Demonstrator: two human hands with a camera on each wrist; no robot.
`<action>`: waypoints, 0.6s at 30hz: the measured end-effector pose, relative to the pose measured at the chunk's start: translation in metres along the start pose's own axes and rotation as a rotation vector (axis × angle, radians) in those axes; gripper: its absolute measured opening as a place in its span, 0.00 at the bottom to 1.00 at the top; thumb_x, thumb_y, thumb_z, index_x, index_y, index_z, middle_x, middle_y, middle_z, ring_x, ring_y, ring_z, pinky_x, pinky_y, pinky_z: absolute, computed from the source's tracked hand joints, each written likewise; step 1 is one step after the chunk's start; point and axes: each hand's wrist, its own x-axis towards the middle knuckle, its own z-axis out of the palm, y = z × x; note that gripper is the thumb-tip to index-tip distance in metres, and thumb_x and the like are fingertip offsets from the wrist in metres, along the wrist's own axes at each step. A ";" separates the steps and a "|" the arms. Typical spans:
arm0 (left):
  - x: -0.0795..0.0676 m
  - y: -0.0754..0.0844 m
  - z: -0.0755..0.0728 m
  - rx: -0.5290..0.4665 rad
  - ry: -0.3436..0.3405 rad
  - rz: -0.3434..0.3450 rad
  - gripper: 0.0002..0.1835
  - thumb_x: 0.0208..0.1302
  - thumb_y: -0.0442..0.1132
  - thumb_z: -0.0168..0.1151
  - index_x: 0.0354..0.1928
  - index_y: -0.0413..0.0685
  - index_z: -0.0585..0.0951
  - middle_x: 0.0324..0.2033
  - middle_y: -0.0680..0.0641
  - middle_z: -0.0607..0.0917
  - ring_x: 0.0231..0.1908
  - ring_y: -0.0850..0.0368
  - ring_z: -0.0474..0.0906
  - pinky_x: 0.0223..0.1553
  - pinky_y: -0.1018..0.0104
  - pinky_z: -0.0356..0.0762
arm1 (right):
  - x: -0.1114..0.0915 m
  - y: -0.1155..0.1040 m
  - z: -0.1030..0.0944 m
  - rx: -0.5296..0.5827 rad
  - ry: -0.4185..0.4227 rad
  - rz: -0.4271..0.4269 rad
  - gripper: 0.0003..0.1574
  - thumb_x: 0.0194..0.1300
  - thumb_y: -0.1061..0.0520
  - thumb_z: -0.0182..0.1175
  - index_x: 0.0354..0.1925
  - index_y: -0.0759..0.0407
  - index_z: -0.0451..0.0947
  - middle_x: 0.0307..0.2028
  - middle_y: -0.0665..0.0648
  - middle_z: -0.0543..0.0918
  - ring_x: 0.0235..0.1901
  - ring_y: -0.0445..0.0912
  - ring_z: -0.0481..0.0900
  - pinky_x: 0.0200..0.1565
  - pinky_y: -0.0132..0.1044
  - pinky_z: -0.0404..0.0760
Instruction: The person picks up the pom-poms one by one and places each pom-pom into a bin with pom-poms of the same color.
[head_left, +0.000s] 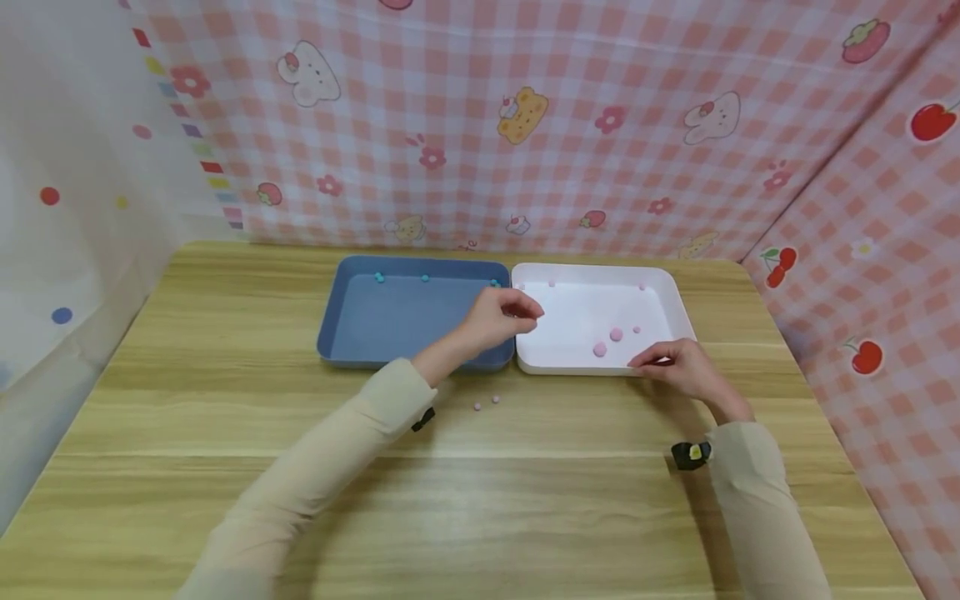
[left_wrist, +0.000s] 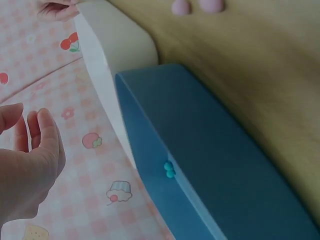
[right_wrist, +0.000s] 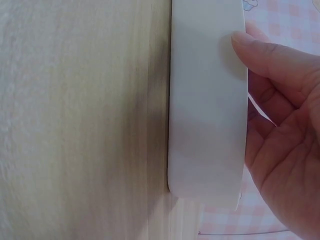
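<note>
My left hand (head_left: 501, 320) hovers over the seam where the blue tray (head_left: 397, 362) meets the white tray (head_left: 570, 369). In the left wrist view, the thumb (left_wrist: 9, 116) stays apart from the bent fingers (left_wrist: 46, 125), and nothing shows between them. With its thumb on the outer wall and fingers over the rim, my right hand (right_wrist: 285, 95) pinches the white tray's near side by the right corner. Inside that tray lie two larger pink balls (head_left: 616, 334) and several small ones. Small teal balls (head_left: 379, 277) sit along the blue tray's far side.
Two small pink balls (head_left: 486, 403) lie on the wooden table (head_left: 465, 500) in front of the trays. A checked cloth (head_left: 465, 192) hangs behind the table and along its right side. Black straps (head_left: 690, 455) show at both wrists.
</note>
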 end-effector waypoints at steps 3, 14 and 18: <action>-0.008 -0.004 -0.002 0.003 0.005 0.023 0.08 0.56 0.25 0.62 0.38 0.29 0.81 0.36 0.37 0.83 0.35 0.54 0.77 0.37 0.73 0.74 | 0.000 -0.002 0.000 -0.004 0.004 0.001 0.03 0.53 0.75 0.63 0.29 0.74 0.82 0.27 0.65 0.84 0.27 0.33 0.76 0.29 0.22 0.75; -0.039 -0.020 -0.006 0.019 0.004 0.057 0.08 0.56 0.24 0.60 0.39 0.28 0.81 0.37 0.34 0.83 0.37 0.52 0.78 0.38 0.72 0.74 | 0.003 0.033 0.005 -0.018 0.023 0.041 0.03 0.54 0.71 0.64 0.31 0.70 0.83 0.28 0.63 0.84 0.28 0.31 0.75 0.29 0.22 0.75; -0.049 -0.026 -0.009 0.027 0.011 0.015 0.09 0.56 0.24 0.60 0.39 0.30 0.81 0.38 0.35 0.83 0.38 0.52 0.77 0.40 0.70 0.74 | 0.003 0.034 0.005 -0.010 0.019 0.044 0.03 0.54 0.68 0.66 0.31 0.68 0.84 0.28 0.61 0.85 0.28 0.30 0.75 0.30 0.23 0.75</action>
